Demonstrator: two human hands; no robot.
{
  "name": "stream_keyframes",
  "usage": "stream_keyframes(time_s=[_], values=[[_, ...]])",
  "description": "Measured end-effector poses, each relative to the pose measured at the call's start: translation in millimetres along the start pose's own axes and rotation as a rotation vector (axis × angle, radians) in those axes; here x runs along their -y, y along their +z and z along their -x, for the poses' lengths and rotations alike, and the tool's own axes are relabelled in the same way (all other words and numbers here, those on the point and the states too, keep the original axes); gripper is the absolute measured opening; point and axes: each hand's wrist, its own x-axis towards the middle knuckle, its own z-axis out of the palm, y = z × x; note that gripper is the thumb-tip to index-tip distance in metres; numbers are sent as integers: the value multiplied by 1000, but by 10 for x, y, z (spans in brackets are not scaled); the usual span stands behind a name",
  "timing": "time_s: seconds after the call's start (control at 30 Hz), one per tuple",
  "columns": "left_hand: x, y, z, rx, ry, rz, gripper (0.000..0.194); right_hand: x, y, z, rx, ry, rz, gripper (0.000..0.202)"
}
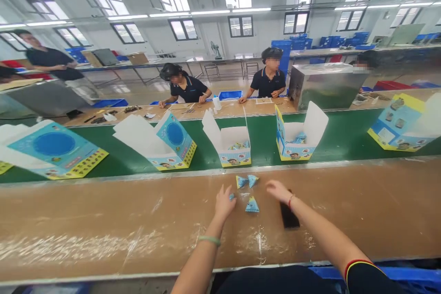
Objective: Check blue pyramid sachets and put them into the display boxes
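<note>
My left hand (224, 203) is low over the brown tabletop, its fingers and thumb closed around a small blue triangular packet (232, 196) that is partly hidden. Two similar blue and yellow packets, a left one (240, 181) and a right one (252, 180), lie close together just ahead. Another triangular packet (252, 205) rests between my hands, nearer to me. My right hand (278, 191) is held with its fingers stretched toward the packets, nothing in it. Beneath my right wrist lies a dark flat rectangular object (289, 216), partly covered.
On the green conveyor belt (262, 124) stand several open printed boxes; the middle box (235, 158) and the right-hand box (296, 151) contain blue packets. Across it, co-workers sit at a bench with a white bottle (217, 103) and a metal machine housing (320, 86).
</note>
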Motion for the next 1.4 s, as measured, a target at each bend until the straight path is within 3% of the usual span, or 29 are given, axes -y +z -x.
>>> stream_keyframes(time_s=[0.07, 0.17, 0.27, 0.37, 0.47, 0.53, 0.63, 0.7, 0.87, 1.07, 1.2, 1.3, 1.4], values=[[-59, 168, -21, 31, -43, -46, 71, -119, 390, 124, 117, -57, 177, 55], [-109, 383, 93, 81, -82, -89, 66, -209, 801, 274, 262, -156, 392, 82], [-126, 526, 316, 92, -71, -85, 59, -263, 998, 401, 380, -241, 577, 62], [-130, 633, 571, 110, -58, -44, 64, -356, 995, 527, 445, -310, 729, 39], [-132, 741, 840, 131, -65, 11, 73, -497, 837, 634, 489, -351, 812, 49], [-138, 817, 1018, 141, -77, 41, 68, -605, 688, 682, 496, -351, 836, 55], [-166, 921, 1244, 150, -97, 67, 50, -755, 457, 721, 465, -369, 866, 44], [-200, 976, 1351, 145, -111, 76, 50, -824, 322, 738, 462, -388, 886, 39], [-346, 1071, 1484, 136, -109, 98, 59, -860, 88, 796, 480, -376, 864, 36], [-562, 1179, 1549, 136, -131, 130, 38, -802, -119, 823, 349, -292, 825, 22], [-644, 1251, 1501, 129, -153, 163, 33, -692, -346, 841, 292, -231, 683, 11], [-661, 1290, 1406, 134, -167, 214, 35, -537, -650, 904, 265, -225, 504, 16], [-662, 1325, 1300, 148, -193, 301, 25, -314, -1082, 1012, 289, -250, 28, 34]])
